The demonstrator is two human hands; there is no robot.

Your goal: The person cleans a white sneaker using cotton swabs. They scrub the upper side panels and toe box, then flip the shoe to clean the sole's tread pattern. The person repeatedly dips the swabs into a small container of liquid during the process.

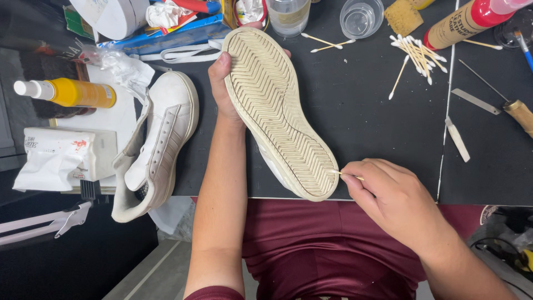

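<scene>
cream sole up, the shoe point(280, 111) is gripped by the left hand point(222, 83) over the black table point(377, 122); the right hand point(388, 194) pinches a swab point(347, 175), apparently touching the heel edge.

Shoe held sole-up over the table edge, its pair lying to the left.

The left hand point(225, 89) grips the shoe point(280, 111) from its left side; the right hand point(388, 197) touches a swab point(347, 175) to its near end. Behind stand cups point(360, 18); loose swabs point(413, 55) lie right on the table point(361, 122); the second shoe point(161, 139) and a bottle point(66, 92) lie left.
</scene>
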